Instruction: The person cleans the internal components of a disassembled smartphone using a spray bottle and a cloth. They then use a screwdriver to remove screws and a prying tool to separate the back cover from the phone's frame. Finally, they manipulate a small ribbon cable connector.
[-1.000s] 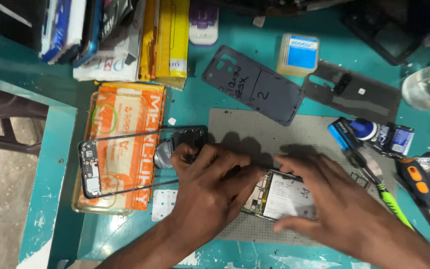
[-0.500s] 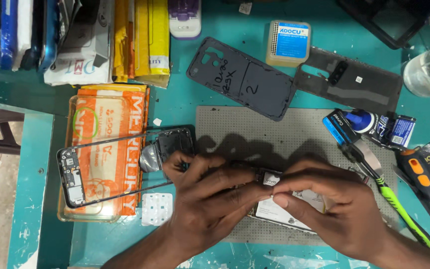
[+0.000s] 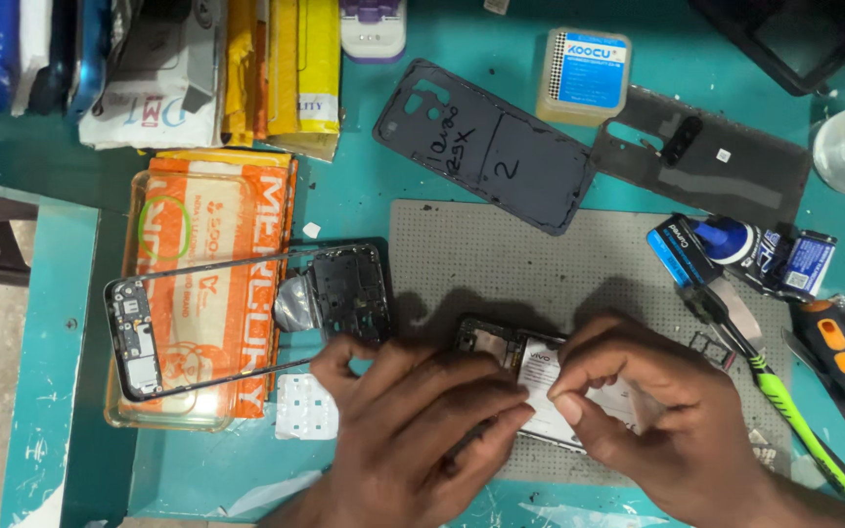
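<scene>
Teal painted workbench (image 3: 344, 196) is looking pretty cluttered: a grey perforated work mat (image 3: 501, 264) is lying in the middle, a bare black phone frame (image 3: 246, 318) is resting on an orange printed packet (image 3: 217, 254) off to the left, and two dark phone back covers (image 3: 486, 147) are sitting up top. Both hands are working over the opened phone with a white battery (image 3: 545, 391) on the mat. Left hand (image 3: 413, 430) is curled down, fingertips pressing its edge; right hand (image 3: 657, 411) is pinching narrow at the battery.
</scene>
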